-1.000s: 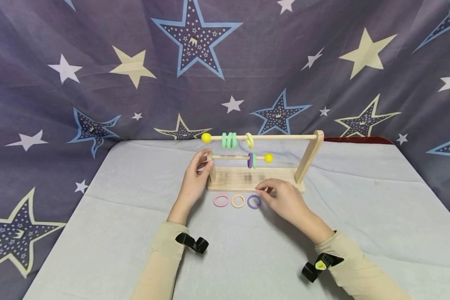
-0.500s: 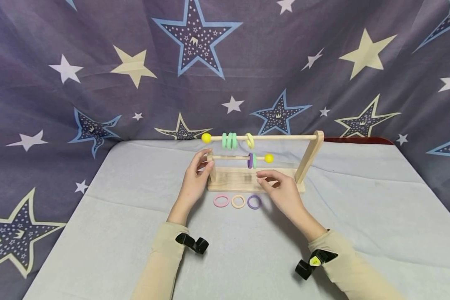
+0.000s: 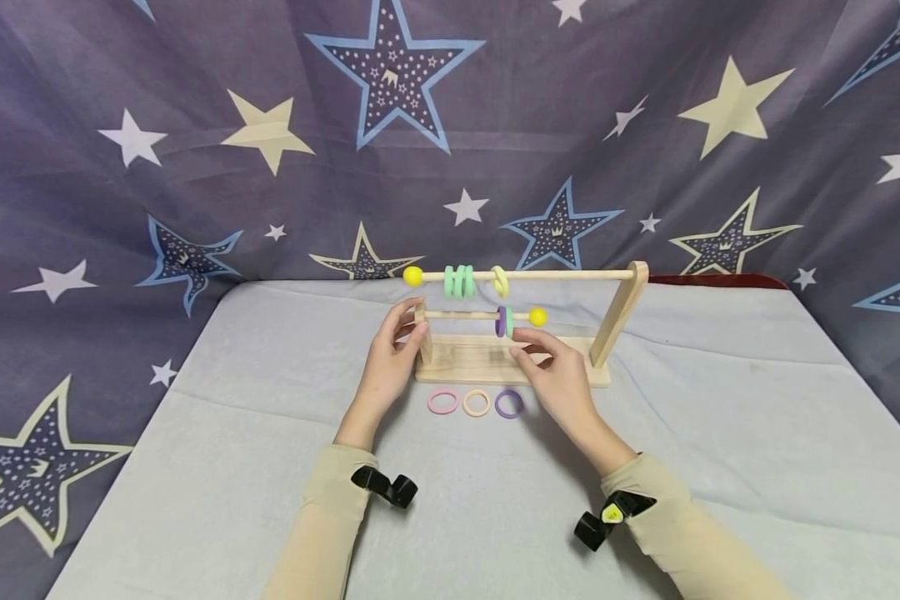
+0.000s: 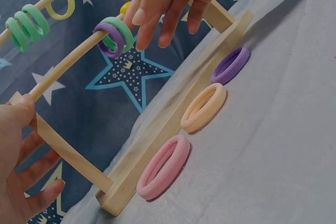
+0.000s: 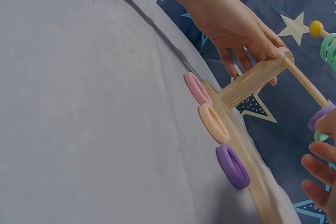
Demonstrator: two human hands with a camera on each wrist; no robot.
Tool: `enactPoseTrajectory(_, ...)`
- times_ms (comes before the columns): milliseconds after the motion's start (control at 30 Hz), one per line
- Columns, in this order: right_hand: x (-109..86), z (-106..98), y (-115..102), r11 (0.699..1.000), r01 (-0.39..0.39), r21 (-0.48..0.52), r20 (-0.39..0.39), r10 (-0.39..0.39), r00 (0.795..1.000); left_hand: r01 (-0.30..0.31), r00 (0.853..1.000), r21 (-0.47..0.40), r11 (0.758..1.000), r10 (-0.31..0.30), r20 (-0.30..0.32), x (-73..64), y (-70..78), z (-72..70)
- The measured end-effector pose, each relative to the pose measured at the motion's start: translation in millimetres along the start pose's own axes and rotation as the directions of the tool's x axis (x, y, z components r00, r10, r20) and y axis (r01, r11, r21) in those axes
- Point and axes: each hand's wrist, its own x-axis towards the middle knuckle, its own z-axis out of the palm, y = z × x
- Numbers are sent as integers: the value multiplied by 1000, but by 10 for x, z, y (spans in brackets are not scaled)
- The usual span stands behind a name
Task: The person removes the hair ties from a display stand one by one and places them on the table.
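My left hand (image 3: 390,354) grips the top of the short post of a wooden rack (image 3: 465,358), thumb on the near side. A purple hair tie (image 3: 499,322) and a green hair tie (image 3: 508,323) hang side by side on its lower rod (image 3: 457,315). Just right of and below them is my right hand (image 3: 562,379), its index fingertip right at the green tie and its thumb apart from the finger. Flat along the rack's front edge lie a pink hair tie (image 4: 177,167), a peach one (image 4: 214,109) and a second purple one (image 4: 239,66).
The upper rod (image 3: 562,274) carries three green hair ties (image 3: 459,282) and a yellow one (image 3: 500,282). Yellow balls (image 3: 537,317) cap the rod ends. A tall post (image 3: 618,312) rises at the right. Behind the cloth-covered table (image 3: 757,417) hangs a star-patterned curtain (image 3: 450,183).
My right hand has risen from beside the loose purple hair tie, moving up and away to the green hair tie on the lower rod. My left hand stays on the post.
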Motion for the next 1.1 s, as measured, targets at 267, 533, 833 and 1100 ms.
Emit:
enactPoseTrajectory(267, 30, 66, -2, 1000, 0, -18, -19, 0, 1000, -1, 1000, 1, 1000, 1, 3, 0, -20, -3)
enactPoseTrajectory(533, 51, 103, 2, 999, -32, -36, -37, 31, 999, -10, 1000, -1, 1000, 10, 0, 3, -34, -5)
enactPoseTrajectory(833, 55, 117, 3, 998, -52, -47, -70, 49, 996, -12, 1000, -3, 1000, 12, -3, 9, -50, -5)
enactPoseTrajectory(1100, 56, 107, 15, 996, -51, -73, -99, 43, 994, 1, 1000, 3, 1000, -1, -5, 9, -33, -4)
